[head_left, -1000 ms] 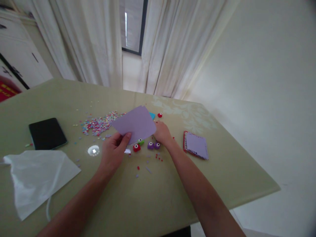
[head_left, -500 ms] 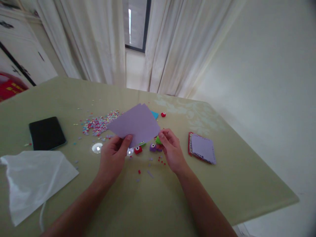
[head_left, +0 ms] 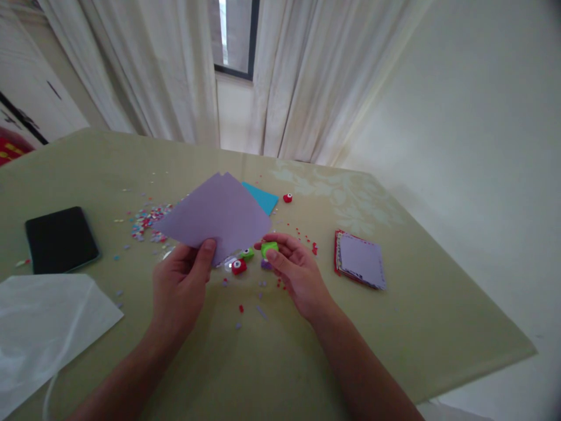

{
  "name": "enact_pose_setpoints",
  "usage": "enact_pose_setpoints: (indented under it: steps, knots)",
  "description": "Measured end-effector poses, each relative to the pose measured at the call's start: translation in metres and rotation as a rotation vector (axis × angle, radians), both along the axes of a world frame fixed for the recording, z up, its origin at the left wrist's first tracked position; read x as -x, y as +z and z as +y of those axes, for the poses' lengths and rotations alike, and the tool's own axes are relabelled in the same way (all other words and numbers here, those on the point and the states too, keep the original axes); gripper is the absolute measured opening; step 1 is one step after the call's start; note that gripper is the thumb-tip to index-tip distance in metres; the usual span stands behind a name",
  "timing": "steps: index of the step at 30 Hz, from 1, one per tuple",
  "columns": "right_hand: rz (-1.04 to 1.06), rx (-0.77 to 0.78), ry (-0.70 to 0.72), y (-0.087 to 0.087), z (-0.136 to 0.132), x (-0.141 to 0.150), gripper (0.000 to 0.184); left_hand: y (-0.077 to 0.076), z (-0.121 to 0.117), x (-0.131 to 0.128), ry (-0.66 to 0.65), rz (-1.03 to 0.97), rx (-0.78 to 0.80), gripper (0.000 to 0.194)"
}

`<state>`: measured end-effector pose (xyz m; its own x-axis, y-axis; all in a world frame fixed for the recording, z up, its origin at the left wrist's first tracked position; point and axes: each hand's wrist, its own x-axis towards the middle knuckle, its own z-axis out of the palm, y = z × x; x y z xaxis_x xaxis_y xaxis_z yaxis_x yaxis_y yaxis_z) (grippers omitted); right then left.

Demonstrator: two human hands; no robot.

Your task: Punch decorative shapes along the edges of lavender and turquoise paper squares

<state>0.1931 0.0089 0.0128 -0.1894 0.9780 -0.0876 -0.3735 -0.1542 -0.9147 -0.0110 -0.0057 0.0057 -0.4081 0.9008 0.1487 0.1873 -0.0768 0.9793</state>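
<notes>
My left hand (head_left: 180, 282) pinches the near corner of a lilac paper sheet (head_left: 217, 213) and holds it tilted above the table. My right hand (head_left: 294, 270) is closed on a small green punch (head_left: 269, 249), lifted just off the table. Below the sheet's edge lie a red punch (head_left: 238, 266) and another green punch (head_left: 247, 254); a purple one peeks out under my right fingers. A blue paper (head_left: 262, 198) lies behind the sheet, with another red punch (head_left: 287, 198) beside it.
A stack of square papers (head_left: 360, 258) lies right of my hand. Coloured confetti (head_left: 146, 221) is scattered left of the sheet. A black tablet (head_left: 60, 238) and a clear plastic bag (head_left: 39, 321) lie at the left. The olive table (head_left: 438, 316) ends at right; curtains hang behind.
My right hand went from reaching behind the sheet to picking up the green punch and drawing it toward me. The lilac sheet shifted slightly left.
</notes>
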Motion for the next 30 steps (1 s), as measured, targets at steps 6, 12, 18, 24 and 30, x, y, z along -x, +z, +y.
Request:
enact_pose_setpoints:
  steps: [6,12,18,24,30]
  knots:
    - [0.103,0.135,0.065,0.003,-0.004,0.003,0.039,-0.001,-0.002,-0.002,0.002,0.006,-0.014,0.039]
    - [0.052,0.085,0.070,-0.001,-0.007,0.008,0.044,0.000,-0.004,-0.005,-0.002,0.043,-0.048,0.036]
    - [0.031,0.061,0.061,-0.002,-0.007,0.010,0.049,-0.001,-0.005,-0.007,-0.010,0.055,-0.066,0.036]
    - [0.045,0.031,0.029,0.000,-0.006,0.012,0.046,-0.004,-0.008,-0.006,-0.006,0.149,-0.097,0.033]
    - [0.058,0.052,-0.034,-0.001,-0.007,0.012,0.044,-0.012,-0.012,-0.003,0.013,0.267,-0.125,0.031]
